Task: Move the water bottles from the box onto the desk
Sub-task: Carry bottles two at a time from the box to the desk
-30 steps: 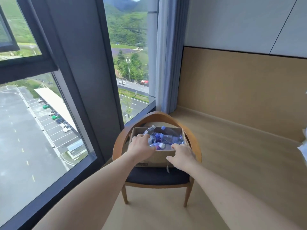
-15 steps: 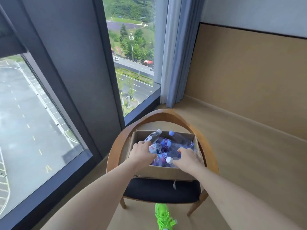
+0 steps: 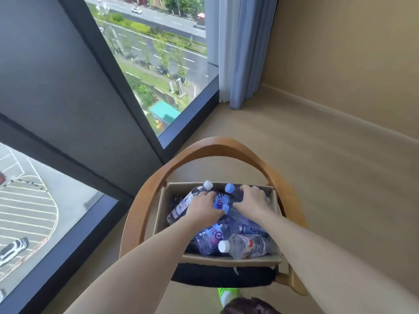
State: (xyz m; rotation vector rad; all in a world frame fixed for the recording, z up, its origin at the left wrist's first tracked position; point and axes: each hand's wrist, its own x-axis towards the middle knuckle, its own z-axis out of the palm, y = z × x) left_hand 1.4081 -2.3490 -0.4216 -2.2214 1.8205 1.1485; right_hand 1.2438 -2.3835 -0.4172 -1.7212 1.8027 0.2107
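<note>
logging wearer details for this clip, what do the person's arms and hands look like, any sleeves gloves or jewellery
Both forearms are bare as far up as the head view shows, with no sleeve edge in sight. The left hand and the right hand wear no gloves, and no watch, bracelet or ring is visible on the parts that show. Nothing marks either arm.

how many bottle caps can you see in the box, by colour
white caps: 2, one on the bottle by the left hand at the far side of the cardboard box at, one near the front at
blue caps: 1, beside the right hand at
total: 3 caps showing; other bottles' caps are hidden
</note>
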